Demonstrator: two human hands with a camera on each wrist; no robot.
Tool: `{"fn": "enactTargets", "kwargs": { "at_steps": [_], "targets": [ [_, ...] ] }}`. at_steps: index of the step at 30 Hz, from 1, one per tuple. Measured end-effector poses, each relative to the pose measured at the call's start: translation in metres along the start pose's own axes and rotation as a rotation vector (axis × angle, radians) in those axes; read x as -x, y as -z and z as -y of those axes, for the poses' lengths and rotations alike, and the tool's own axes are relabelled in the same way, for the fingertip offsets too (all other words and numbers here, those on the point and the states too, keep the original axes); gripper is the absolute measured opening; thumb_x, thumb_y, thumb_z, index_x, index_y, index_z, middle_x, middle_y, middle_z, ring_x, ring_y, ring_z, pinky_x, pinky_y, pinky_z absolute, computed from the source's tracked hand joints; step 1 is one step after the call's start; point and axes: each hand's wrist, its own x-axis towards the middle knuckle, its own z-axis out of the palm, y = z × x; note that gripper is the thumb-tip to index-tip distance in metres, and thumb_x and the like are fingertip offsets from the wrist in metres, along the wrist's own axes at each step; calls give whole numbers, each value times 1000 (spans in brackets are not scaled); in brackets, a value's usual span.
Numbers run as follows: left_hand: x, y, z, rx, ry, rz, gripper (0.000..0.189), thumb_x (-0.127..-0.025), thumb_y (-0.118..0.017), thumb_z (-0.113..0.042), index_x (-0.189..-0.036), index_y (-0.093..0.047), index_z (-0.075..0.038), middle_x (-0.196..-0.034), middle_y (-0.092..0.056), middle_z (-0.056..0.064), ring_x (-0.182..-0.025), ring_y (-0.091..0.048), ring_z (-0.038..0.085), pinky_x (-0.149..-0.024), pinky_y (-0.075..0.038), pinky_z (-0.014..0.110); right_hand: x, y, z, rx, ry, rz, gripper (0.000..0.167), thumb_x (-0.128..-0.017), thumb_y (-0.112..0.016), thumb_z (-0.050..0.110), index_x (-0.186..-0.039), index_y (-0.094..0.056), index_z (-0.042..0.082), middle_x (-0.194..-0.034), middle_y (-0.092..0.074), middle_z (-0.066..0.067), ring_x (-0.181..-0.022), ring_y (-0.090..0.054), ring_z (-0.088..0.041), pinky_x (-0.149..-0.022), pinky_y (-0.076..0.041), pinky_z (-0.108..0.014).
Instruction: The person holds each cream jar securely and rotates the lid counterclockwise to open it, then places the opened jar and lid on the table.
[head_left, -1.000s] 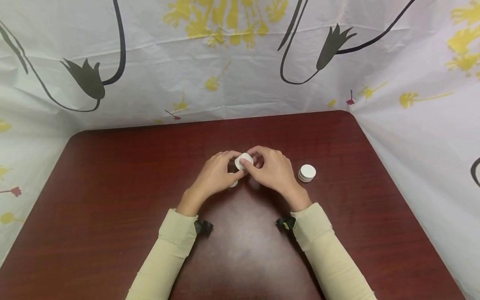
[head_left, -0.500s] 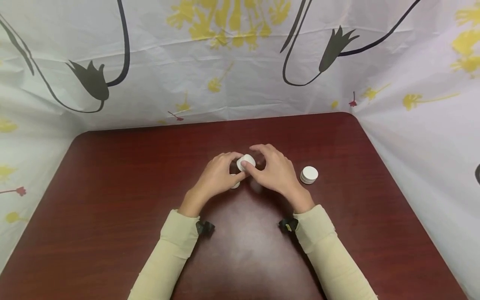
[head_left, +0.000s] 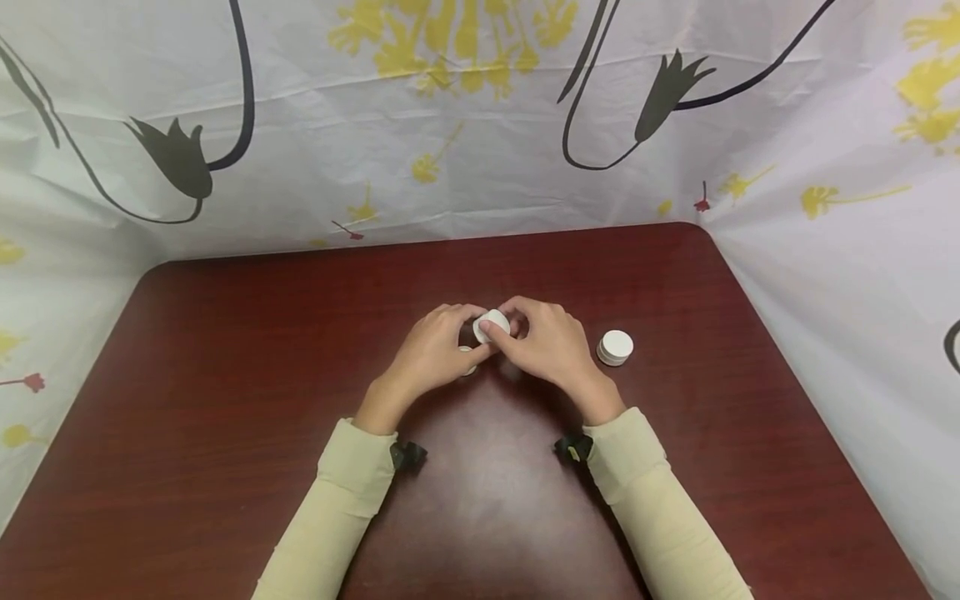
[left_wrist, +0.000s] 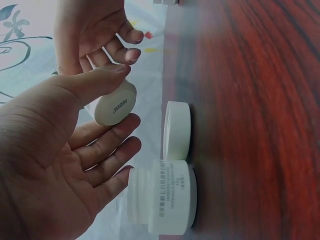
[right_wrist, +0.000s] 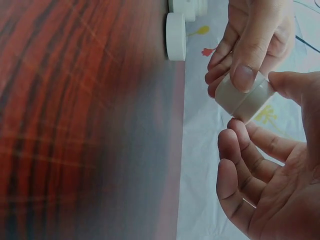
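holding a small white jar (head_left: 492, 327) over the middle of the table (head_left: 225, 400), tilted. pinching one end between thumb and fingers of the left hand (head_left: 429, 350). gripping the other end lightly with thumb and fingertips of the right hand (head_left: 551, 340). showing an uncapped jar (left_wrist: 174, 200) beside a loose lid (left_wrist: 178, 131) below; showing another white container (head_left: 615, 347) to the right.

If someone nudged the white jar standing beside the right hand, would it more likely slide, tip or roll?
The white jar looks squat and stands upright, so it would probably slide before tipping. The table's smooth sheen suggests little grip. If knocked over, its round side might let it roll.
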Motion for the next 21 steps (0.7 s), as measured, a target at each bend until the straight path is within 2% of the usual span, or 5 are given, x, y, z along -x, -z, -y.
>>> {"fn": "enactTargets", "kwargs": {
  "at_steps": [8, 16, 21],
  "targets": [
    [-1, -1, 1, -28, -35, -6, 44, -94, -79, -35, -130, -72, -11, -126, -77, 6, -121, -66, 30, -112, -48, 49, 1, 1, 0, 13, 37, 26, 34, -96, -71, 52, -114, -74, 23, -85, -67, 6, -77, -62, -14, -66, -49, -36],
    [-1, -1, 1, -31, -37, -3, 41, -93, -80, -31, -129, -73, -11, -124, -77, 5, -122, -66, 30, -112, -48, 49, 1, 2, 0, 17, 67, 58, 34, -96, -72, 47, -120, -73, 22, -92, -70, 5, -81, -65, -13, -69, -52, -37],
    [-1, 0, 0, -41, -37, -15, 42, -92, -80, -28, -128, -73, -10, -124, -77, 6, -123, -65, 31, -113, -47, 49, 1, 4, 0, 5, 70, 87, 50, -97, -71, 47, -138, -66, 20, -102, -71, 2, -87, -67, -15, -74, -54, -41]
  ]
}}
